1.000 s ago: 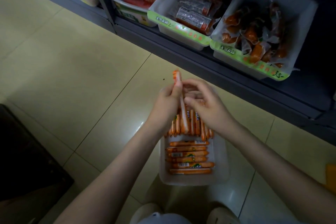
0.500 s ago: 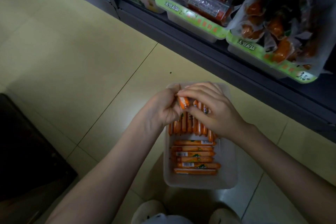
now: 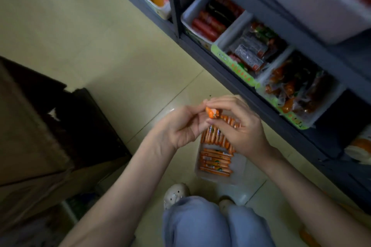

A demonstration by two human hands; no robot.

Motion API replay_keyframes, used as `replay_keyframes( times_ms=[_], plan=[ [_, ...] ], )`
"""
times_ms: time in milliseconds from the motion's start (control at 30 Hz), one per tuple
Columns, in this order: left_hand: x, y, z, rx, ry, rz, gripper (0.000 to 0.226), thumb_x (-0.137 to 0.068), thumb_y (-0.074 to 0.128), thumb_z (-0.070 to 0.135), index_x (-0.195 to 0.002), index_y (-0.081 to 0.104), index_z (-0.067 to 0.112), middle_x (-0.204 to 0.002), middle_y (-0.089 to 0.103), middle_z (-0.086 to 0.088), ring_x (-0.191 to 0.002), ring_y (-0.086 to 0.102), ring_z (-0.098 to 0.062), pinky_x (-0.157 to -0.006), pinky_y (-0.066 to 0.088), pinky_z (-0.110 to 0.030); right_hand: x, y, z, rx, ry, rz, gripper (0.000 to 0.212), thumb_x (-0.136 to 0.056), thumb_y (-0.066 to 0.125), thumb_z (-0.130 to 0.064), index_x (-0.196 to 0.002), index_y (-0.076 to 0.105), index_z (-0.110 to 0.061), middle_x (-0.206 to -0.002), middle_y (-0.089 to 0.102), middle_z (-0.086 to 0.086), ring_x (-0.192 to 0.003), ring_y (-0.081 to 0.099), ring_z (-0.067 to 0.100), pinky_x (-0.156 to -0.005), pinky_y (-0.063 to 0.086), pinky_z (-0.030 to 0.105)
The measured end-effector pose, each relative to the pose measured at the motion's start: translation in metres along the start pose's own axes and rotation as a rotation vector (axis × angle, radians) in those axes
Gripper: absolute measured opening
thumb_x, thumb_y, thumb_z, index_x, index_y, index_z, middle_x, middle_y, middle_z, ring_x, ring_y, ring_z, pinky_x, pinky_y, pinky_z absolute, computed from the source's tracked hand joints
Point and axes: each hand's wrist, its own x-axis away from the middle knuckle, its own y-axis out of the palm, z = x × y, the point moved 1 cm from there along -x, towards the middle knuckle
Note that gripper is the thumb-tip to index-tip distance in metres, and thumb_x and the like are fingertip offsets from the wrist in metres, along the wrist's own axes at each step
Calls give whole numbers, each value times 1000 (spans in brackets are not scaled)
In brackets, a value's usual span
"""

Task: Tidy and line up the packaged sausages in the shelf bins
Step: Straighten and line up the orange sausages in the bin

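Store aisle, seen from above in dim, even light. The floor is laid with large pale yellow tiles, divided by thin dark joints; one tile carries a faint sheen. A dark grey metal shelf rack runs diagonally along the right side, standing directly on the tiles, with a slim upright post at its front. A dark brown block of furniture, its kind unclear, stands at left.

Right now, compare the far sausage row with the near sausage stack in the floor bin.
The far row runs lengthwise along the bin; the near stack lies crosswise. The right hand partly covers the far row; the near stack is uncovered. Both have orange wrappers.
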Motion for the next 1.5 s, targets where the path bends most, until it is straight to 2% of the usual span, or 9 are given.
replay_keyframes(
  times_ms=[100,333,600,733,900,1000,1100,1200,1500],
  plan=[
    [71,40,12,67,-5,-79,11,-68,56,-4,-65,66,-8,-64,63,-18,-50,66,-21,-41,52,-24,-30,-30,-75,-33,-121,12,20,-84,69,1,-102,66,-4,-103,67,12,-100,62,29,-86,50,46],
    [240,115,47,82,46,-104,32,-86,45,7,-64,64,-5,-55,60,-12,-43,62,-15,-40,51,-22,-93,-81,-233,-50,-276,0,18,-88,66,-4,-104,59,-7,-104,67,14,-98,64,32,-83,53,45],
    [408,108,95,-49,472,262,16,-97,50,13,-85,52,1,-64,64,-11,-51,65,-17,-49,55,-24,-165,-61,-378,-18,-151,-440,28,-89,62,-29,-110,62,-11,-111,64,1,-107,59,14,-92,48,33],
    [471,64,128,-243,728,536,8,-93,58,12,-92,52,6,-74,60,-10,-56,63,-16,-60,57,-35,-193,-8,-430,44,-186,-648,42,-85,67,-11,-125,55,-8,-123,58,6,-116,48,12,-100,30,8],
    [520,-40,173,-631,724,1115,43,-82,69,34,-116,51,13,-103,64,-8,-92,65,-27,-83,54,-42,-218,67,-469,140,-120,-879,51,-92,58,-12,-140,41,-13,-140,45,4,-130,42,18,-108,31,27],
    [512,-102,179,-745,390,1014,83,-73,76,45,-138,31,22,-124,58,-10,-105,61,-29,-89,52,-44,-227,99,-473,324,-120,-953,49,-95,53,-12,-142,39,-14,-143,42,3,-130,42,22,-106,34,33],
    [506,-104,171,-1000,231,1066,86,-87,63,36,-149,9,12,-137,45,-20,-117,53,-34,-97,47,-46,-229,111,-462,407,-72,-955,51,-94,53,-12,-142,37,-12,-141,43,6,-128,43,24,-102,34,32],
    [486,-73,168,-1277,367,1064,77,-94,53,34,-150,8,7,-150,27,-19,-132,37,-36,-106,36,-45,-224,105,-440,452,-9,-905,49,-94,52,-13,-140,38,-11,-139,43,8,-128,41,27,-102,32,33],
    [388,60,130,-1732,937,767,55,-89,53,12,-139,37,-2,-140,42,-21,-126,43,-36,-103,34,-37,-205,28,-356,486,256,-649,45,-94,48,-8,-138,42,-12,-137,46,7,-126,43,25,-96,42,40]
  ],
)
